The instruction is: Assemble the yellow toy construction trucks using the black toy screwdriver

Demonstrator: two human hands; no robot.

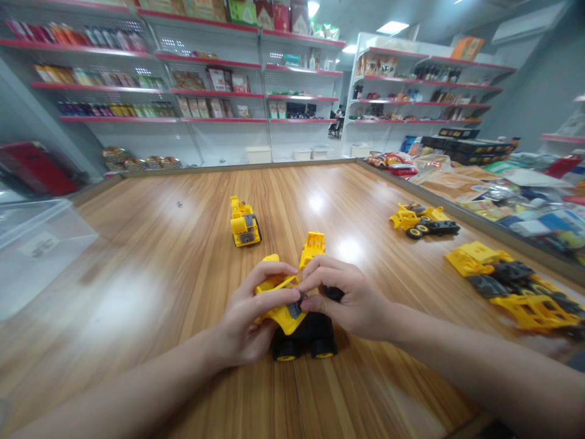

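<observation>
My left hand [256, 308] is closed around a yellow plastic toy truck part [286, 318], shaped like a dump bed and tilted. A dark grey piece [296, 310] shows at its right side. Thumb and fingers of my right hand [345, 292] pinch together by that grey piece; what lies between them is too small and hidden to name. Beneath both hands stands a toy truck's black chassis [313, 332] with black wheels, yellow at the hubs. Its yellow front end [313, 245] points away from me. Whether the yellow part touches the chassis is hidden.
A yellow toy construction vehicle [245, 227] stands farther back on the wooden table [183, 262]. Right of my hands lie a toy truck [423, 221] and several yellow and black toy parts [516, 286]. A clear plastic bin [46, 250] is at left. Packaged goods [457, 177] lie beyond the right edge.
</observation>
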